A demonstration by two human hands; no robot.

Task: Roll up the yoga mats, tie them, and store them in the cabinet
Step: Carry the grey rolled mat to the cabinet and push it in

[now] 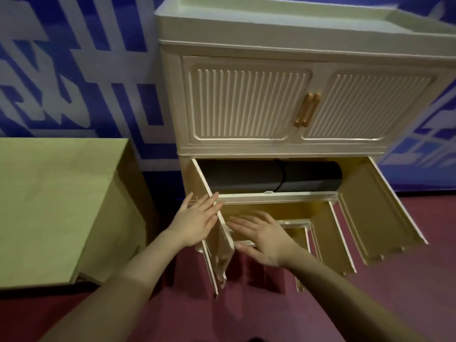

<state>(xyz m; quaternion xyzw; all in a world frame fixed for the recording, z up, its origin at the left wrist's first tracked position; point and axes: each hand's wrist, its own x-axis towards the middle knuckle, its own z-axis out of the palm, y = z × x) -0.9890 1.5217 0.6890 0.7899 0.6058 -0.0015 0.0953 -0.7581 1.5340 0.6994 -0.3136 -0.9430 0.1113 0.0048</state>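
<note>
1. Cabinet (283, 144): cream, top tier w/ two ribbed doors closed, gold handles (307, 109) side by side at centre. Lower tiers' doors stand open; left door (222, 233) edge-on toward camera, right door (375, 213) swung wide to the right.
2. Room to move: open floor (382, 304) in front and to the right of cabinet; a box (56, 206) stands close on the left, narrow gap btwn it and left door.
3. Left grip (197, 218): fingers straight and spread, flat against outer face of left door, near its top edge. Holds nothing.
4. Right grip (264, 233): fingers apart and relaxed, hovering in front of the open lower compartment, just inside left door. Holds nothing; blurred.
5. Yoga mat (271, 177): dark, rolled, lying across the upper open compartment, above and behind both grips, not touched. A dark band circles it near mid-length.
6. Hard to see: mat's left end in shadow, lowest tier mostly hidden behind right arm and doors.
</note>
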